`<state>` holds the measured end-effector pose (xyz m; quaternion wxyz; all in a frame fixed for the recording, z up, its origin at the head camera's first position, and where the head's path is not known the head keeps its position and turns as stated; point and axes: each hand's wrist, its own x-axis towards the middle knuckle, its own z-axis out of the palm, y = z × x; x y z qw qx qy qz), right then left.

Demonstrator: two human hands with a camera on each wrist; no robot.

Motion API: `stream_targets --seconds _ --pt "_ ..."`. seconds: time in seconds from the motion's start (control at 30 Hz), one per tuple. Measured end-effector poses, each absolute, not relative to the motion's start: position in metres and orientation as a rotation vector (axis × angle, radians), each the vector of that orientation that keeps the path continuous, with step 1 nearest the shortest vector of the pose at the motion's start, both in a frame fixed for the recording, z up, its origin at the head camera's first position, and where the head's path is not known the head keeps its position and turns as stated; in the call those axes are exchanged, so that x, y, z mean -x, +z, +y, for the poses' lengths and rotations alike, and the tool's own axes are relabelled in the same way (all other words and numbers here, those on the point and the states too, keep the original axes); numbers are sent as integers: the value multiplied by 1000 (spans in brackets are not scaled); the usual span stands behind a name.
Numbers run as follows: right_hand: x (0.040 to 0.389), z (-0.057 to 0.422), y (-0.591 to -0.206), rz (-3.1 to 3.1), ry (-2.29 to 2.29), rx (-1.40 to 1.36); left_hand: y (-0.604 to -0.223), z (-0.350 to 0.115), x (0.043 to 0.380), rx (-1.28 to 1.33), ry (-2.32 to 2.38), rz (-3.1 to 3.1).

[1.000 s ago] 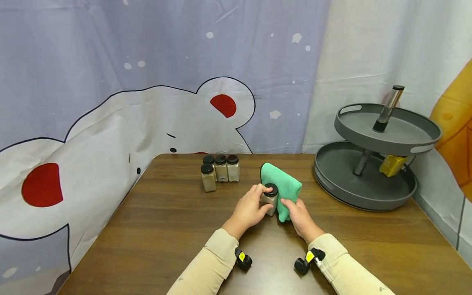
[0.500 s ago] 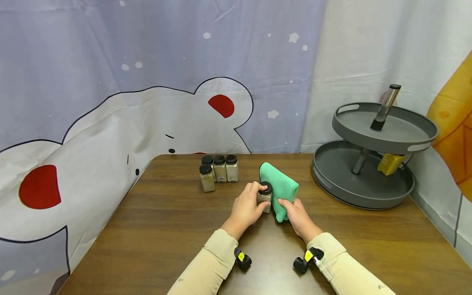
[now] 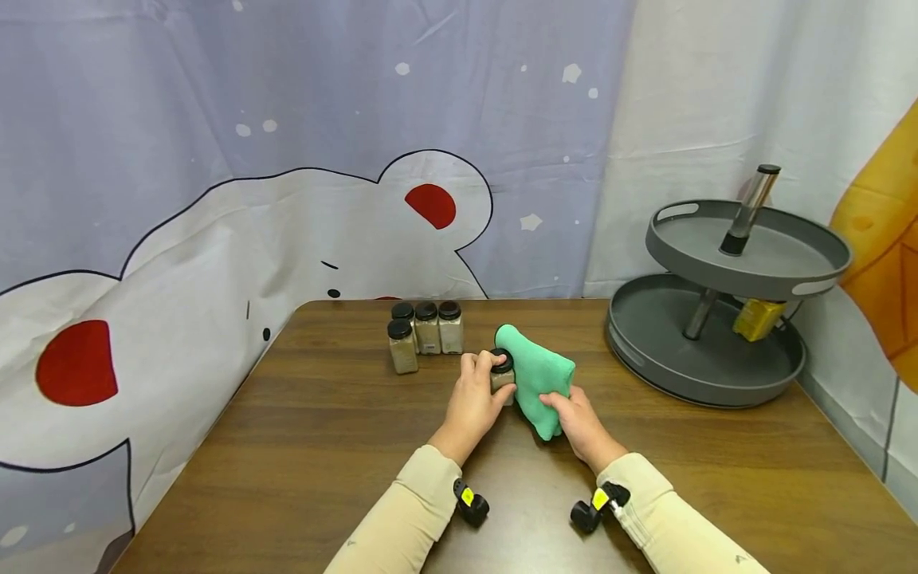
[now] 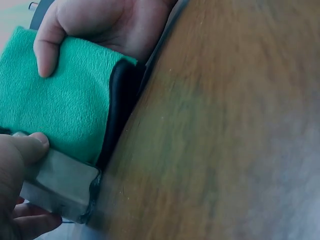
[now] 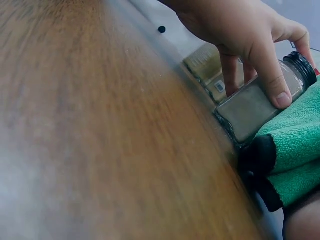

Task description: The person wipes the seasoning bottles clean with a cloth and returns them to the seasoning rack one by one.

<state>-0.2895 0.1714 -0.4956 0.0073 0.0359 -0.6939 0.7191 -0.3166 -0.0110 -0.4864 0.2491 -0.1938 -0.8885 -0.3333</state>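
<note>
My left hand (image 3: 469,405) grips a clear spice jar (image 5: 248,111) with a black lid (image 3: 503,360); the thumb lies along its side and a finger is on the lid. The jar stands upright on the table and holds a pale powder. Against its right side is a folded green cloth (image 3: 536,376) with dark edging. My right hand (image 3: 584,424) holds that cloth, its thumb (image 4: 47,57) on the near face and the other fingers hidden behind. In the left wrist view the cloth touches the jar (image 4: 60,182).
Several similar jars (image 3: 428,331) stand grouped at the back of the wooden table (image 3: 323,470). On the right is a grey two-tier round tray stand (image 3: 749,267), with a yellow packet (image 3: 758,319) on its lower tier. A printed curtain (image 3: 344,104) hangs behind.
My left hand and the jar have shifted left. The cloth in my right hand has moved left too and tilted, staying against the jar. The grouped jars have not moved.
</note>
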Motion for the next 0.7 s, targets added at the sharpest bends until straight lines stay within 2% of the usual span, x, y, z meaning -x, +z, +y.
stream_targets --seconds 0.33,0.7 --pt "290 170 -497 -2241 2208 -130 -481 -29 327 717 -932 -2569" --pt "290 169 -495 -2205 2255 -101 -461 -35 321 1079 -1116 -2673"
